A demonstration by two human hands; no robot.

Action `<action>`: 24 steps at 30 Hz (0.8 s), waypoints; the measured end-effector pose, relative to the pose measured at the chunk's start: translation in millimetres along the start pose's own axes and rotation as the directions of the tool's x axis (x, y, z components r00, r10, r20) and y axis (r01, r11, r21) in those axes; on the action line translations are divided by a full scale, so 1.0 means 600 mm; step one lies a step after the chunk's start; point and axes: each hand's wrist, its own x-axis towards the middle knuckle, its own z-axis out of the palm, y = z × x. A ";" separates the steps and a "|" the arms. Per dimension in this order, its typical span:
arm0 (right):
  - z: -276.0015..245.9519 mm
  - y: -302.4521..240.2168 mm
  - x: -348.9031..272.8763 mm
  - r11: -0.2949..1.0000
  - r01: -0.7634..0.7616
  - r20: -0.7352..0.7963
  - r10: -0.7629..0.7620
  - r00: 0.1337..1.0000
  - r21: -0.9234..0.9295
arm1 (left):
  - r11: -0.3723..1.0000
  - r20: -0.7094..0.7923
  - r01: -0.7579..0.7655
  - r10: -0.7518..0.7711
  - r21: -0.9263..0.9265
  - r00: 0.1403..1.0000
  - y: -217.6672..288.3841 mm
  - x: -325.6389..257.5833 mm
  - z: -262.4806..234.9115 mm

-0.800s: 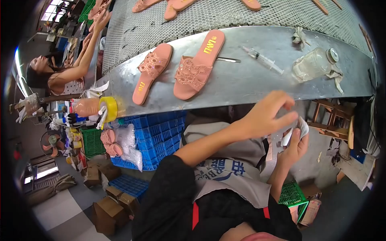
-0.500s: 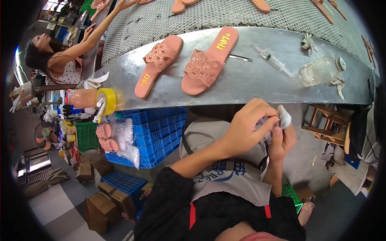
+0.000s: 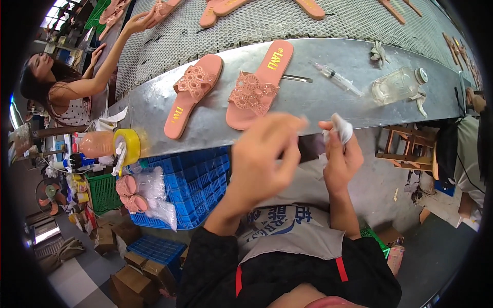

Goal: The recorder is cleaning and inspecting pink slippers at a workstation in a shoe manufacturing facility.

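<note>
My right hand (image 3: 343, 163) pinches a small white cloth (image 3: 341, 127) just off the near edge of the metal table. My left hand (image 3: 264, 161), smeared by motion with its fingers partly bent, is raised left of it, in front of the nearer sandal; whether anything is in it cannot be made out. Two pink slide sandals with cut-out, studded uppers lie on the table: a left one (image 3: 193, 95) and a right one (image 3: 254, 91). Beside them are a thin metal blade-like tool (image 3: 298, 79), a syringe (image 3: 339, 79) and a clear glass jar (image 3: 395, 87).
A mesh conveyor (image 3: 246, 25) carrying more sandals runs behind the table. At left, a co-worker's hand (image 3: 139, 23) reaches to a sandal. A blue crate (image 3: 197, 190) with bagged sandals stands below, near a yellow tape roll (image 3: 127, 145). A wooden stool (image 3: 408, 149) stands right.
My left hand has left the cloth, moving left and up toward the sandals. My right hand keeps the cloth. The co-worker's hand now meets a sandal; another person appears at the right edge.
</note>
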 end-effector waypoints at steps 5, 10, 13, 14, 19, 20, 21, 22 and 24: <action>-0.012 0.009 0.006 0.993 -0.088 0.000 0.088 0.996 0.074 | 0.612 -0.166 -0.082 0.338 0.787 0.926 -0.101 0.096 -0.011; -0.029 0.021 -0.009 0.989 -0.134 0.034 0.132 0.991 0.062 | 0.728 0.028 0.001 -0.028 0.686 0.999 -0.115 0.105 -0.021; -0.037 0.029 -0.017 0.977 -0.203 0.021 0.202 0.979 0.069 | 0.717 0.014 0.063 -0.101 0.694 0.995 -0.075 0.079 -0.006; -0.037 0.026 -0.016 0.986 -0.167 0.045 0.167 0.985 0.015 | 0.692 -0.035 0.111 -0.124 0.714 0.992 -0.062 0.063 0.003; -0.028 0.024 -0.009 0.990 -0.031 0.186 0.056 0.981 -0.134 | 0.661 -0.027 0.140 -0.178 0.738 0.984 -0.025 -0.004 0.064; -0.020 0.024 -0.003 0.988 0.017 0.228 0.018 0.974 -0.153 | 0.674 -0.014 0.165 -0.223 0.720 0.975 -0.026 -0.008 0.071; -0.017 0.023 0.002 0.983 0.064 0.269 -0.015 0.963 -0.172 | 0.674 -0.012 0.168 -0.230 0.719 0.973 -0.026 -0.006 0.068; -0.016 0.023 0.007 0.983 0.058 0.271 -0.009 0.963 -0.175 | 0.721 -0.005 0.164 -0.217 0.673 0.976 -0.024 -0.001 0.061; -0.020 0.022 0.017 0.931 0.145 0.314 -0.034 0.949 -0.336 | 0.769 0.010 0.155 -0.205 0.621 0.979 -0.022 0.016 0.042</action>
